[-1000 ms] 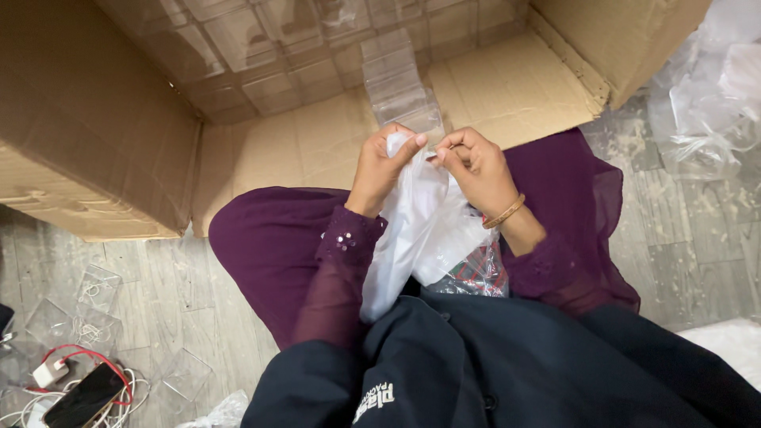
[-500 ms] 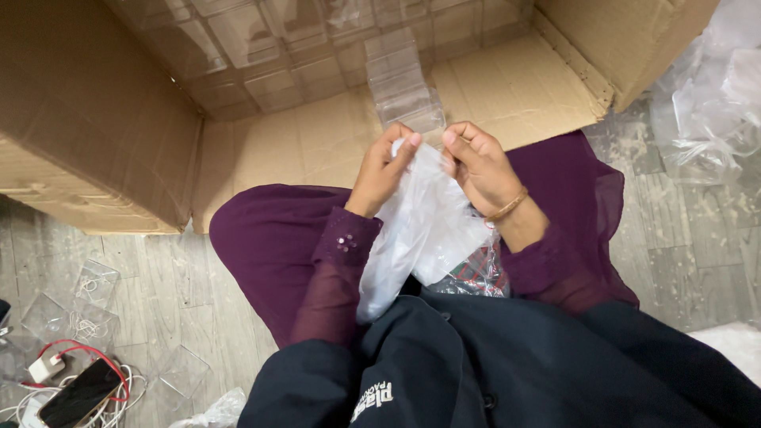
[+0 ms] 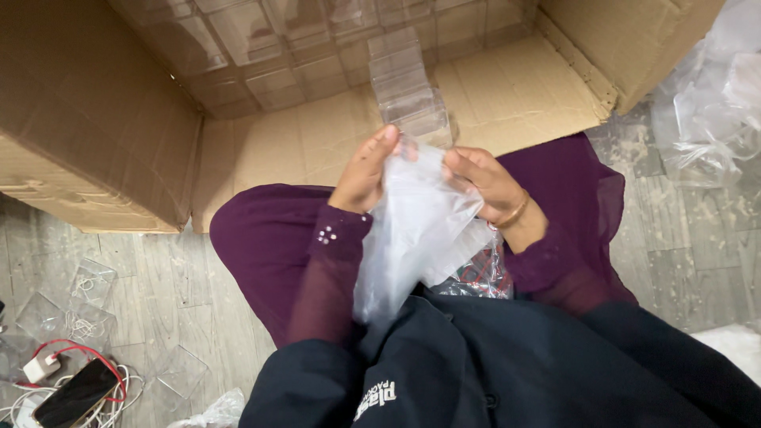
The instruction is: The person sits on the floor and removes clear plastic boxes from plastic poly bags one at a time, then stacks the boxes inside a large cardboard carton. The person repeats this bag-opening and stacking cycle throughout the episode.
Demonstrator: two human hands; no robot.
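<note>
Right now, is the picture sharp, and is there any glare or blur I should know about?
Head view: soft, even light, no hard shadows; the clear plastic bag between the left hand and right hand shows pale sheen; clear boxes in the cardboard carton glint faintly; frame edges slightly soft.

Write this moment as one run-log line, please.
left hand: holds clear plastic bag top | right hand: holds same top | behind: open cardboard box of clear cases
</note>
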